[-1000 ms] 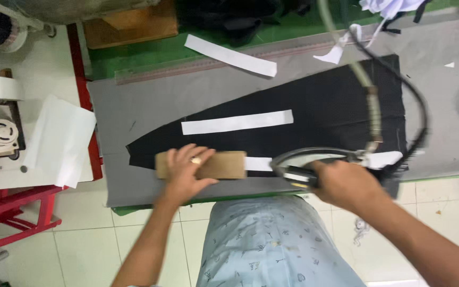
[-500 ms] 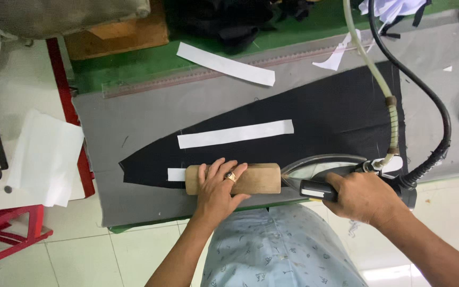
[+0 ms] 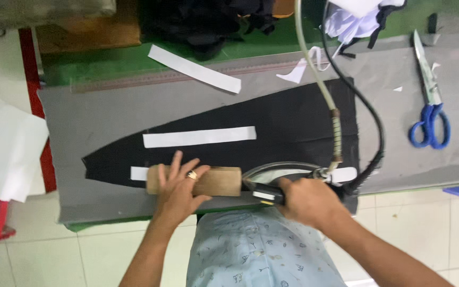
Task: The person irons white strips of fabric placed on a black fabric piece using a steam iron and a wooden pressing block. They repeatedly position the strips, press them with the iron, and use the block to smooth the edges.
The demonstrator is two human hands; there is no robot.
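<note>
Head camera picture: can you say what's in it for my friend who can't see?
A left hand presses a wooden block on black cloth while the right hand grips an iron. Blue scissors lie to the right.

A grey padded pressing table (image 3: 107, 114) is filling most of the view, lying over a green surface (image 3: 107, 66) that is showing along its far edge. Pale square floor tiles (image 3: 96, 255) are catching even light below its near edge, and a red frame (image 3: 33, 79) is running down beside its left edge.
</note>
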